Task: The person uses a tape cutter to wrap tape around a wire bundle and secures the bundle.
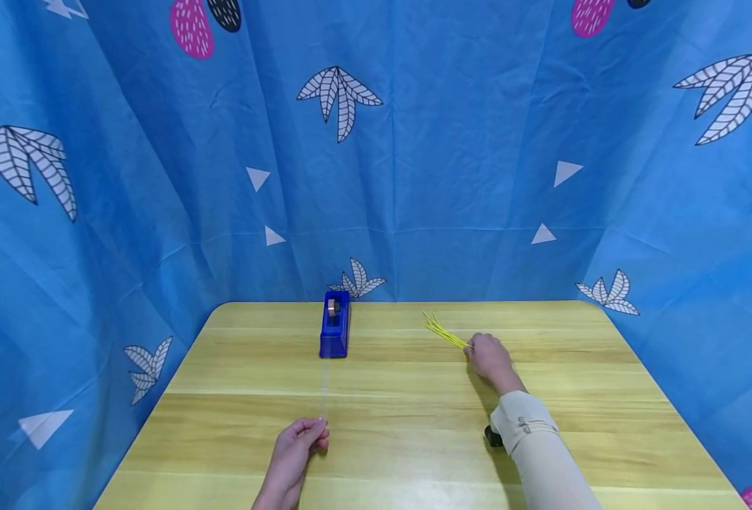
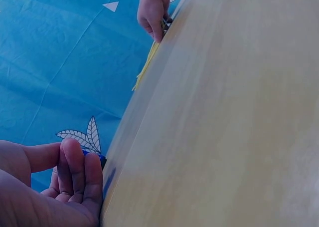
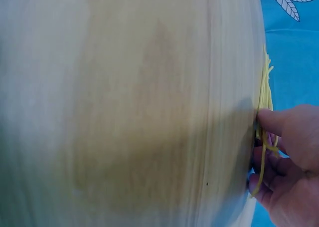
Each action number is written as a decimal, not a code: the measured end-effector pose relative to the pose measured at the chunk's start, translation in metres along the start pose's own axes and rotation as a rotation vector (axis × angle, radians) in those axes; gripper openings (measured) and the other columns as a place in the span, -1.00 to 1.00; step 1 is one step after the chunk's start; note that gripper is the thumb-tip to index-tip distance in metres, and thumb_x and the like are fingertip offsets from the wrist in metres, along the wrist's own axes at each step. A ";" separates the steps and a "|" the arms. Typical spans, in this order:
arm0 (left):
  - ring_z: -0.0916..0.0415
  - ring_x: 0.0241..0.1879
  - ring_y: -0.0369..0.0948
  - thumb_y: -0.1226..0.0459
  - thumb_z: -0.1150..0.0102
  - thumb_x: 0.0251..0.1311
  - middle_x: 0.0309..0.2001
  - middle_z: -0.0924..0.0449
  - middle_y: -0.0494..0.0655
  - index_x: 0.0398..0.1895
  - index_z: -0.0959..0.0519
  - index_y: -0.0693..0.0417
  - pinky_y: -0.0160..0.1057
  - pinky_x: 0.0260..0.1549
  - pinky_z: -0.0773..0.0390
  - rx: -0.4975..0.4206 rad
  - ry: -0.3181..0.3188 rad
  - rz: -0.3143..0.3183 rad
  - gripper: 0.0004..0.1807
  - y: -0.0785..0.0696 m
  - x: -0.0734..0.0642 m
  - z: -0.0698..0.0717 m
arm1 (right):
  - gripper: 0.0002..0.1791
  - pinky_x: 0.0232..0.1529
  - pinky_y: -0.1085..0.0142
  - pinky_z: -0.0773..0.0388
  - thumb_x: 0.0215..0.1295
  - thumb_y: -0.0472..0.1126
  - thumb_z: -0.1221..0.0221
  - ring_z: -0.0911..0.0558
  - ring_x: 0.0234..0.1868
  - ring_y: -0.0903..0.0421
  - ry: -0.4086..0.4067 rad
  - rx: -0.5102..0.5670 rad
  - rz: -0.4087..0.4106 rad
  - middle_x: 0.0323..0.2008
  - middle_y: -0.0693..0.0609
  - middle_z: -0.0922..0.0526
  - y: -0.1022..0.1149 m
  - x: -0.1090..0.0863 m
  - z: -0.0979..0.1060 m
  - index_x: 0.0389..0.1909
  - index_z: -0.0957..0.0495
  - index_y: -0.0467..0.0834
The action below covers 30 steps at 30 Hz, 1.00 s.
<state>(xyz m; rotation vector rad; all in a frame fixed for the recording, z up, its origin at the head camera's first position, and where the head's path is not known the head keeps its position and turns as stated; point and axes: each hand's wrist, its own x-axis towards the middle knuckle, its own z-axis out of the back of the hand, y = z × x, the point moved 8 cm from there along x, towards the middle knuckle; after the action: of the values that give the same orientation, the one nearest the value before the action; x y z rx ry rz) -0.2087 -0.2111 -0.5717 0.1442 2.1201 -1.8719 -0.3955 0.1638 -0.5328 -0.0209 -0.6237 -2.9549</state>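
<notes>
A blue tape dispenser (image 1: pixel 334 326) stands toward the back of the table, left of the middle. From it a clear strip of tape (image 1: pixel 324 389) runs down to my left hand (image 1: pixel 294 453), which pinches its end between thumb and fingers. At the right, my right hand (image 1: pixel 491 358) grips a bundle of thin yellow strands (image 1: pixel 442 331); their loose ends point away to the upper left. In the right wrist view the yellow strands (image 3: pixel 265 87) pass between thumb and fingers, and one loops down below them. Whether they are wire or cord I cannot tell.
The light wooden table (image 1: pixel 401 439) has rounded back corners. A blue patterned curtain (image 1: pixel 459 142) hangs behind it and along both sides. A small black object (image 1: pixel 493 436) shows by the right sleeve cuff.
</notes>
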 end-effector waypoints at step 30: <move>-0.59 -0.34 -0.25 0.26 -0.20 0.46 -0.34 -0.62 -0.13 -0.16 -0.56 0.29 -0.35 -0.24 -0.61 0.025 -0.012 -0.030 -0.80 -0.004 -0.002 0.001 | -0.80 -0.03 -0.12 -0.62 0.52 -0.28 -0.06 -0.65 -0.21 -0.17 0.051 0.061 0.036 -0.27 -0.19 -0.64 0.003 0.000 0.000 -0.16 -0.54 -0.36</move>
<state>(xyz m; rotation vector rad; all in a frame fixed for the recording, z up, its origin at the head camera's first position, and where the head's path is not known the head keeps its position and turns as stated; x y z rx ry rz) -0.2078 -0.2123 -0.5676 0.1065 2.1028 -1.9124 -0.3952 0.1614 -0.5321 0.0484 -0.6985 -2.8901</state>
